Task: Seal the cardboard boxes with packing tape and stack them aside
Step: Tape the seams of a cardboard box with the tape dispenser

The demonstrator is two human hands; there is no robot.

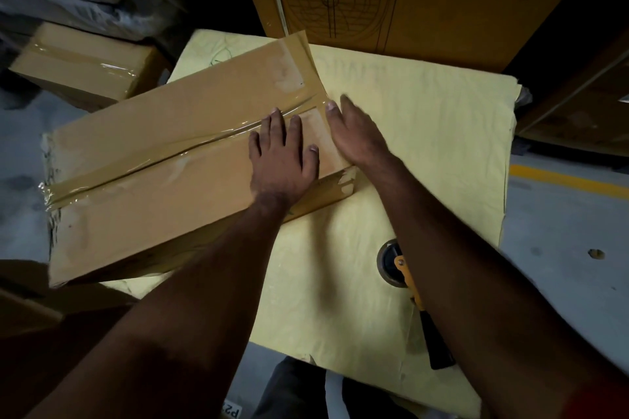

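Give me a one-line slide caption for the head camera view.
Left hand presses flat on a taped cardboard box, right hand at its end, tape dispenser lying nearby.

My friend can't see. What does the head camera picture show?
Two hands, left hand and right hand, press flat on a taped cardboard box lying on a yellow sheet. A tape dispenser lies beside the right arm.

Yellow-covered table (425, 133) with taped cardboard box (143, 160), tape dispenser (405, 275).
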